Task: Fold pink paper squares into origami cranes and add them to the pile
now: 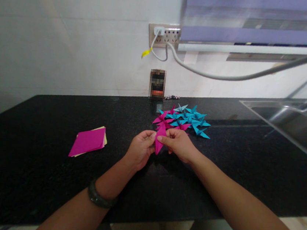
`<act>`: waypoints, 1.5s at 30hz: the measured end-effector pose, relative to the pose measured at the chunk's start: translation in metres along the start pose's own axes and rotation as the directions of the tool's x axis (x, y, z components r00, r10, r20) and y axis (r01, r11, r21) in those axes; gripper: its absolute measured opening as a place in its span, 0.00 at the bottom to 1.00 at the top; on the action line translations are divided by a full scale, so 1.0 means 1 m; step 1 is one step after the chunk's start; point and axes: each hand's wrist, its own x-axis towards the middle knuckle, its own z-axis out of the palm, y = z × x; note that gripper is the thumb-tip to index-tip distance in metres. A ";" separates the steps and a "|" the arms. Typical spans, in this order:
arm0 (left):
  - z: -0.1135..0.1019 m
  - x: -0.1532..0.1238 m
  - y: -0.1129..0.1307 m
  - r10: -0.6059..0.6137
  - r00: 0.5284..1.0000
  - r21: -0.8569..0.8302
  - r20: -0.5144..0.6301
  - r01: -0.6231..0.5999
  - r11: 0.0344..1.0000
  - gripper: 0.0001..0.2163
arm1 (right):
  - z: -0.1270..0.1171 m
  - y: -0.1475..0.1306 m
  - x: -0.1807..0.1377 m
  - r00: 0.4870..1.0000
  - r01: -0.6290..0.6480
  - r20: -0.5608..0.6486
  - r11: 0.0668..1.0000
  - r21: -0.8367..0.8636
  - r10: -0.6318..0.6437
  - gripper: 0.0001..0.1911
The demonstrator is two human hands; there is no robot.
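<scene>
Head view, only one here. Left hand (140, 150) pinches the left edge of a folded magenta paper (161, 131); right hand (180, 144) grips it from the right, thumb laid across the front. Both hands closed on it — no slack visible. Paper is held up over the dark counter (38, 179), between the hands, just on the near side of a cluster of folded paper birds.

Handling, my judgement: fold work on a small piece, so steady with the left, line edges up with the right, then press each crease firmly from one end to the other. Keep the points sharp; light fingers, since thin paper would likely wrinkle or tear if squeezed hard. Bracing on the counter would probably help.

Look of it: narrow upright diamond, long points top and bottom, bright magenta, sides look straight. Right thumb covers part of the middle; layers and back face can't be made out.

Around: blue birds (190, 120) and magenta birds (160, 119) beyond the hands, a pale bird (181, 108) at the back — square paper stack (88, 142), magenta on top, yellowish edges under, well left.
</scene>
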 end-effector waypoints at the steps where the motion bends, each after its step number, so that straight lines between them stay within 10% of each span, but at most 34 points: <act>1: 0.000 0.000 0.000 -0.002 1.000 -0.001 0.002 0.002 1.000 0.13 | 0.000 0.000 0.000 1.000 0.002 -0.003 1.000 -0.003 -0.002 0.18; 15: -0.002 0.002 -0.003 0.113 0.993 0.105 -0.036 -0.108 0.988 0.12 | 0.002 -0.002 -0.002 0.997 0.017 -0.077 0.996 -0.084 -0.023 0.20; 36: 0.004 -0.005 0.005 0.437 0.897 0.408 -0.066 -0.376 0.832 0.11 | 0.000 -0.007 -0.005 0.981 -0.079 0.189 0.981 0.176 0.045 0.17; 45: 0.000 0.001 -0.001 0.140 0.989 0.262 -0.057 -0.120 0.958 0.14 | -0.003 0.000 0.000 0.992 0.123 0.022 0.985 -0.117 -0.121 0.15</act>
